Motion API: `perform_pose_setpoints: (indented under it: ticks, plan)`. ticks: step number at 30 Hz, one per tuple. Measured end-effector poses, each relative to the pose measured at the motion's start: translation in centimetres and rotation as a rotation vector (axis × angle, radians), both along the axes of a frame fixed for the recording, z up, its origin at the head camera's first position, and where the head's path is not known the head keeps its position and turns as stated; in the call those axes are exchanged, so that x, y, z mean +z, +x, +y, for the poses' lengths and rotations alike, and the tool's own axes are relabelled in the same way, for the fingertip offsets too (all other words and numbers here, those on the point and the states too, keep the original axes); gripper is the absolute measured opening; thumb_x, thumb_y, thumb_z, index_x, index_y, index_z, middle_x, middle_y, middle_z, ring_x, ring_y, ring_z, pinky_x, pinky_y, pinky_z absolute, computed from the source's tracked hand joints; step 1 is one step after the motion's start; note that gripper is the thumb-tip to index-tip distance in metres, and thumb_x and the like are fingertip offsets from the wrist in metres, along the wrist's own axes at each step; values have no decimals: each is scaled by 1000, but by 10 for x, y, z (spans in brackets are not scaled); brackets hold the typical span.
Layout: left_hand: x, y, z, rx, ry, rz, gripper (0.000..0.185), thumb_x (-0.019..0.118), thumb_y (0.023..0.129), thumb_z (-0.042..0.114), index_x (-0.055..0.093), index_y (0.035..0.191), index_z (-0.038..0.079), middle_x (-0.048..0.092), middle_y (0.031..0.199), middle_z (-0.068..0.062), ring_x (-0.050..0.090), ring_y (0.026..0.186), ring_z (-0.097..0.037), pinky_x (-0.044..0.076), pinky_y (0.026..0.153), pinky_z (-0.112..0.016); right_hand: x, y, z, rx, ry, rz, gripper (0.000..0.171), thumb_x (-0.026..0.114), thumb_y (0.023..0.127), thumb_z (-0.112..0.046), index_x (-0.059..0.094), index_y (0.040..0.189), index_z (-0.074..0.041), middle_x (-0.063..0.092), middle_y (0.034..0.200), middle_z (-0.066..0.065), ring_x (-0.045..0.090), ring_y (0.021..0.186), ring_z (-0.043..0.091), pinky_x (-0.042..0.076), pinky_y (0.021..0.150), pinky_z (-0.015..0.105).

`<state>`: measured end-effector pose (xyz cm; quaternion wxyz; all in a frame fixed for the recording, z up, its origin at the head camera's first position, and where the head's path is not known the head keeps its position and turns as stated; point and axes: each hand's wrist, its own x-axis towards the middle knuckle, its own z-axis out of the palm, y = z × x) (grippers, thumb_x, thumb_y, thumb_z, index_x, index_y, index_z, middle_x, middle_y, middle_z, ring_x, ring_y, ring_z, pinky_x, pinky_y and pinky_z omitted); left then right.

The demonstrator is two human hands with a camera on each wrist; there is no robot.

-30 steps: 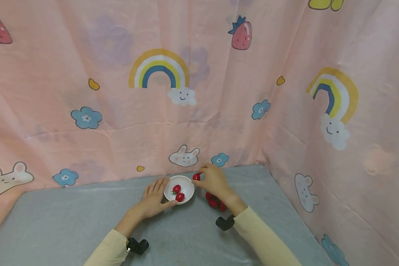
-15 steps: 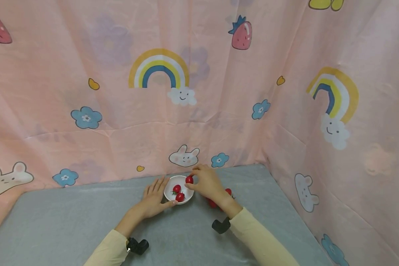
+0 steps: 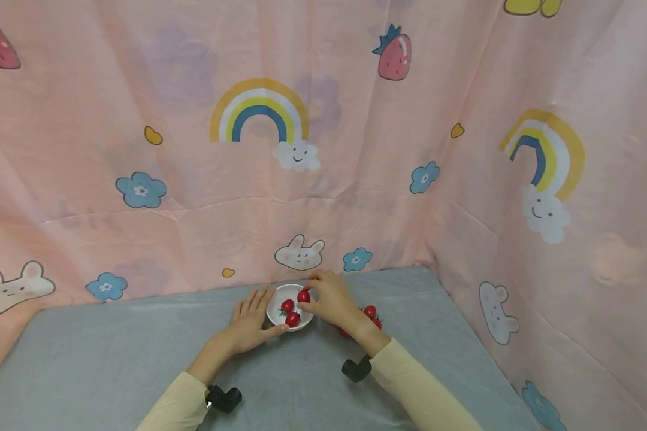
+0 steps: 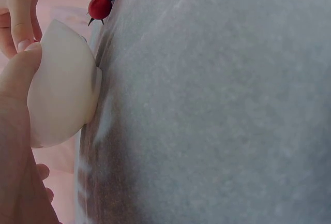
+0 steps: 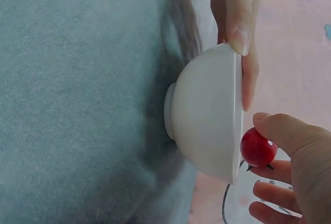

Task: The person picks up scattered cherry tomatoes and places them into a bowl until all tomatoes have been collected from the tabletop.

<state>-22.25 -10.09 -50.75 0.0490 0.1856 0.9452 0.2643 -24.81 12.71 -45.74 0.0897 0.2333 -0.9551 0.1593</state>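
Observation:
A white bowl stands on the grey table, with two cherry tomatoes inside. My left hand rests against its left side, fingers straight, the thumb touching the near rim. With thumb and finger, my right hand pinches another cherry tomato over the right part of the bowl. In the right wrist view this held tomato is just above the rim, its green stem end toward the fingers. Loose cherry tomatoes lie right of the bowl, partly hidden by the right wrist.
The grey cloth-covered table spreads around the hands. Behind and to the right hangs a pink patterned curtain, close past the bowl. A black wrist camera sits at the right cuff, another black camera at the left.
My right hand has moved left, carrying the pinched cherry tomato from beside the bowl to over it. More of the loose tomatoes now show right of the wrist. The left hand stays put.

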Motion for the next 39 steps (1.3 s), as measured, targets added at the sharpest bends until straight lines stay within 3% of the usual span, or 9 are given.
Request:
perform_pose_setpoints:
  ticks: [24,39]
  plan:
    - [0,-2,-1,1,-27,-13,98,59,89,64,14,160,13,15,167,-16,11,153,-43,10,117,-70,-5,2,-2,27,0,-1,38,79,81,-43,77,106,-14,65,127,7,58,116,24,52,98,46]
    - [0,1,-1,-16,25,23,101,59,86,68,18,158,10,20,164,-20,14,151,-47,11,115,-73,-8,2,-3,14,-12,-28,38,79,81,-42,77,106,-14,64,127,8,56,119,25,49,102,50]
